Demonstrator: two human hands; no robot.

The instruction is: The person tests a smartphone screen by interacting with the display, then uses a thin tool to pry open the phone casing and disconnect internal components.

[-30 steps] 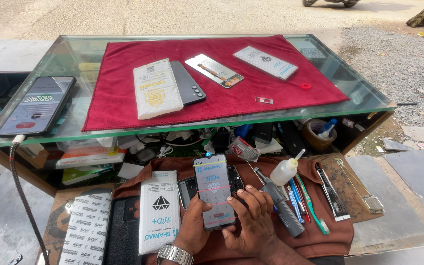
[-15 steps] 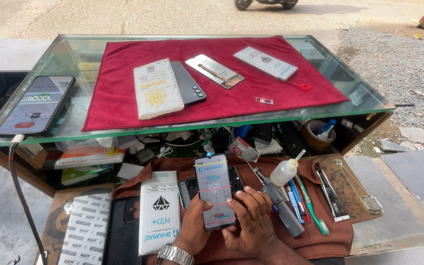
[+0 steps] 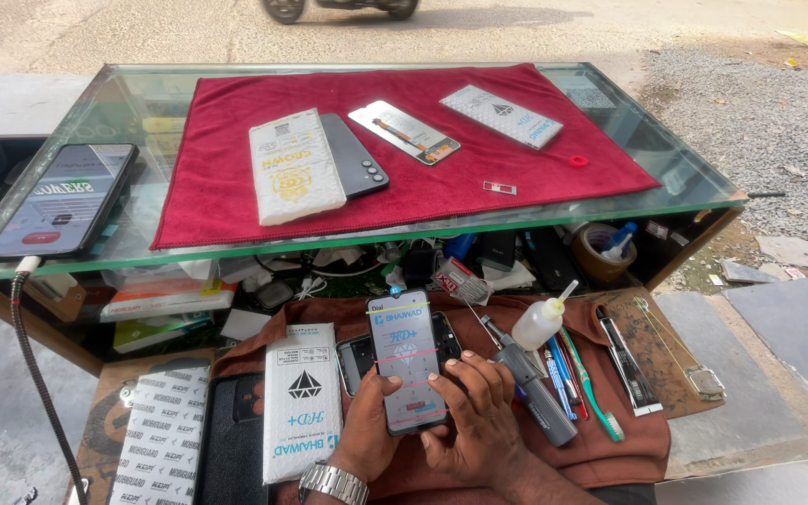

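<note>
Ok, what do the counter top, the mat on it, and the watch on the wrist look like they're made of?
Counter top: clear glass, since the shelf clutter shows through it and its edge looks greenish. Red mat: soft cloth, probably microfibre; matte, with a stitched hem. Watch band at the left hand: likely polished steel, given its shiny silver links.

Scooter cut off at top edge.

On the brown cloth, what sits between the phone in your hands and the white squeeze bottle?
In the head view, a grey pen-shaped tool lies slantwise between the phone and the white squeeze bottle; the right hand rests just left of it.
</note>
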